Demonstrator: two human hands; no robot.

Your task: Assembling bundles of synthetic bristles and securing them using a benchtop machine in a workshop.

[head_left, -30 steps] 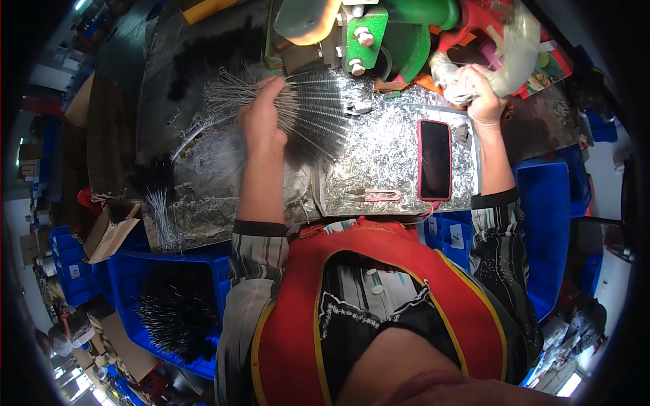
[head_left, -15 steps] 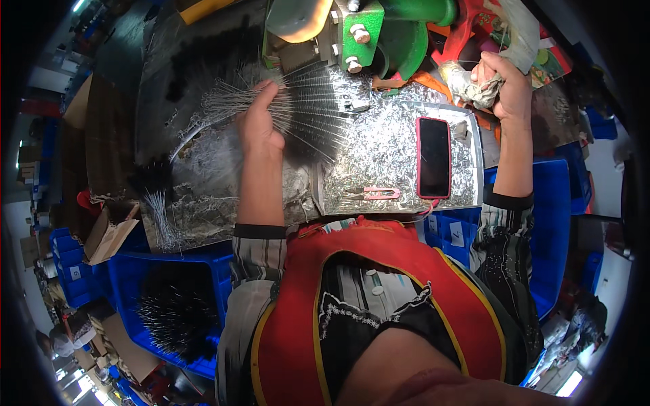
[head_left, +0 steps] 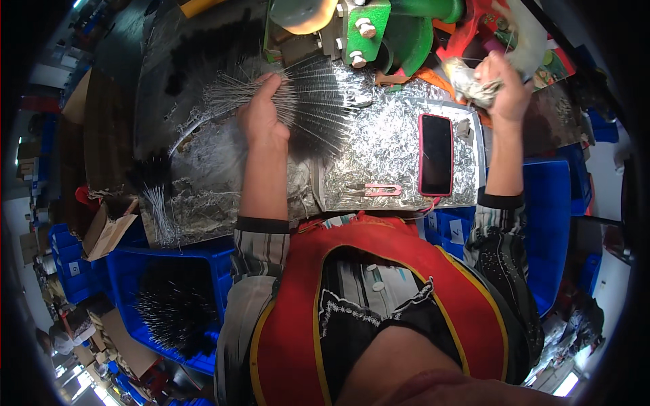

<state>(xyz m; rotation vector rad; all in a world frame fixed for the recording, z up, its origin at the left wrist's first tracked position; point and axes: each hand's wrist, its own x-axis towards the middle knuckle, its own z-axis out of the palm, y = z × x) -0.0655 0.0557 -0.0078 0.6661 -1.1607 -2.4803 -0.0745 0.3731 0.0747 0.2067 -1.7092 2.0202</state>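
My left hand [head_left: 263, 115] is closed around a fanned bundle of thin twisted-wire brushes [head_left: 315, 101]. Their bare wire stems stick out on its left, and the dark bristled ends spread to the right, below the green machine [head_left: 367, 30]. At the upper right my right hand [head_left: 506, 88], slightly blurred, grips a handle wrapped in pale cloth [head_left: 467, 80]. This handle is beside the machine's red curved part [head_left: 467, 37]. Some of the right fingers are hidden by the hand itself.
A shallow tray [head_left: 365, 162] of shiny metal bits holds a phone [head_left: 435, 154] and pink thread snips [head_left: 378, 190]. More wire brushes [head_left: 159, 210] lie at the table's left edge. A blue bin [head_left: 220, 271] with dark brushes is below; another blue bin [head_left: 548, 223] stands right.
My right hand and forearm have shifted slightly left, still gripping the wrapped handle. The left hand keeps the brush bundle in nearly the same place. The whole view has shifted a little.
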